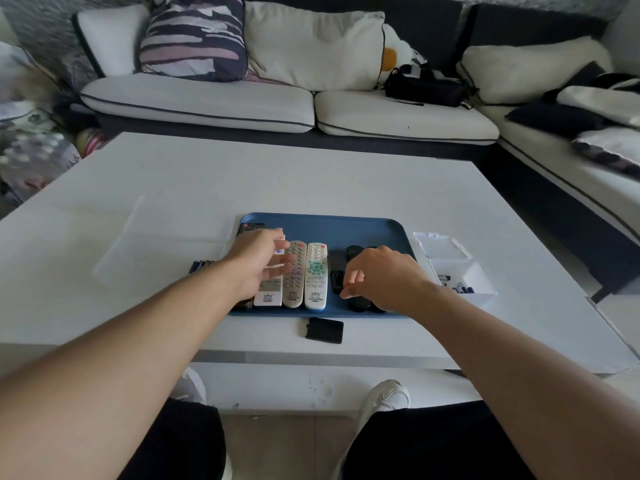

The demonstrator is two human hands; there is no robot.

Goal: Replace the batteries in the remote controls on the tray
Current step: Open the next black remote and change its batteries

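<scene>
A blue tray [363, 233] lies on the white table and carries several remote controls side by side. A white remote [268, 295], a grey remote [294, 277] and a white remote with a green pad [316, 278] lie on the tray's left half; black remotes [353, 254] lie on its right half. My left hand [258, 261] hovers over the white and grey remotes with its fingers spread. My right hand [381, 277] hangs above the black remotes, fingers loosely curled, with nothing visibly held. A black battery cover [324, 330] lies on the table in front of the tray.
A clear plastic box [464, 278] with batteries, lid open, stands right of the tray. A few batteries [201, 266] lie just left of the tray. A transparent sheet [117, 237] lies further left. A sofa with cushions runs behind and to the right of the table.
</scene>
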